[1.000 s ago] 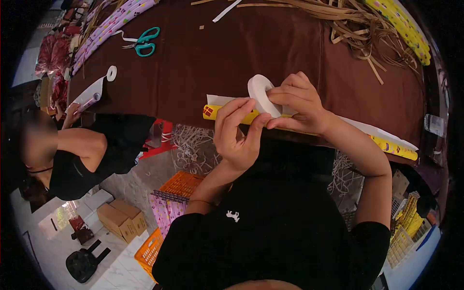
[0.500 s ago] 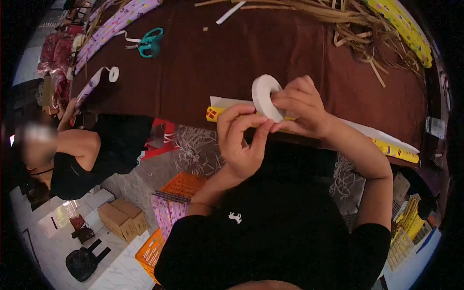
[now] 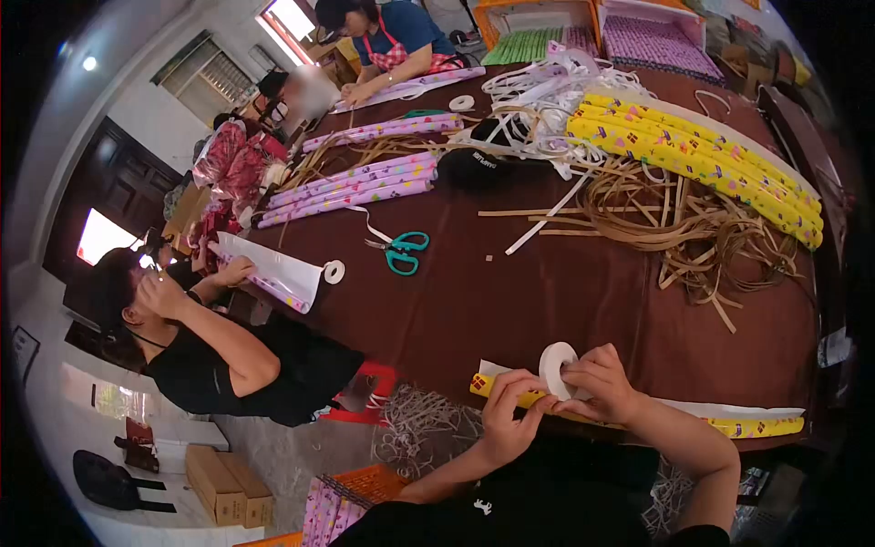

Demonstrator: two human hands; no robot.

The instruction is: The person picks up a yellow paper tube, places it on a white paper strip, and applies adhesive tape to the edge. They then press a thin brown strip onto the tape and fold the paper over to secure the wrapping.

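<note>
My right hand [image 3: 601, 387] grips a roll of white tape [image 3: 553, 368], its fingers reaching into the hole. Thumb and forefinger of my left hand [image 3: 511, 417] pinch at the roll's lower edge; the loose end of tape cannot be made out. Beneath both hands, a yellow patterned wrapping sheet [image 3: 753, 428], partly rolled with its white underside showing, lies along the table's near edge. My forearms cover its middle.
On the brown tabletop [image 3: 510, 301] lie teal scissors [image 3: 403, 254], brown strips [image 3: 697, 232], yellow rolls [image 3: 702, 155], lilac rolls [image 3: 365, 187] and a black cap [image 3: 488, 167]. One co-worker [image 3: 246, 351] sits left; another [image 3: 401, 46] works at the far side. An orange crate [image 3: 369, 481] stands below.
The view has tilted up, bringing in the far table and another co-worker. My hands keep nearly the same hold on the tape roll. The left co-worker's one hand is now raised near the head.
</note>
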